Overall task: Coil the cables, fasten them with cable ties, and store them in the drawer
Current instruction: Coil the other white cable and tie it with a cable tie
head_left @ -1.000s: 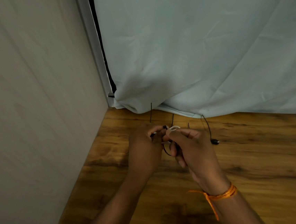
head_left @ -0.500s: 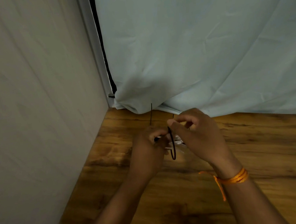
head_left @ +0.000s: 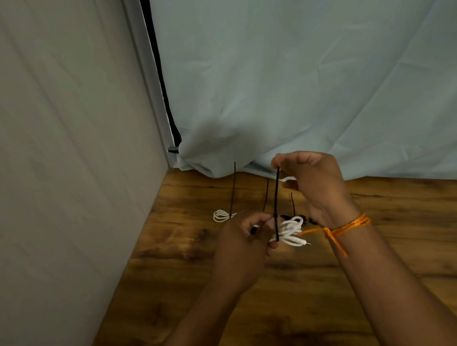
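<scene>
My left hand (head_left: 245, 243) grips a coiled white cable (head_left: 290, 231) just above the wooden table (head_left: 397, 254). A black cable tie (head_left: 277, 204) circles the coil, and its tail runs straight up. My right hand (head_left: 310, 184) pinches the top of that tail, raised above the coil. A second white coil (head_left: 221, 216), bound with a black tie (head_left: 233, 189) whose tail stands up, lies on the table to the left. Two more black ties (head_left: 266, 197) stick up behind the hands. No drawer is in view.
A pale blue cloth (head_left: 309, 67) hangs along the back and drapes onto the table's far edge. A grey fabric wall (head_left: 53, 161) closes the left side. An orange thread bracelet (head_left: 347, 225) is around my right wrist. Dark small items lie behind the coil.
My right hand has risen up and back, drawing the black tie's tail out straight. The tie's loop has tightened round the white coil, which now shows below my hands.
</scene>
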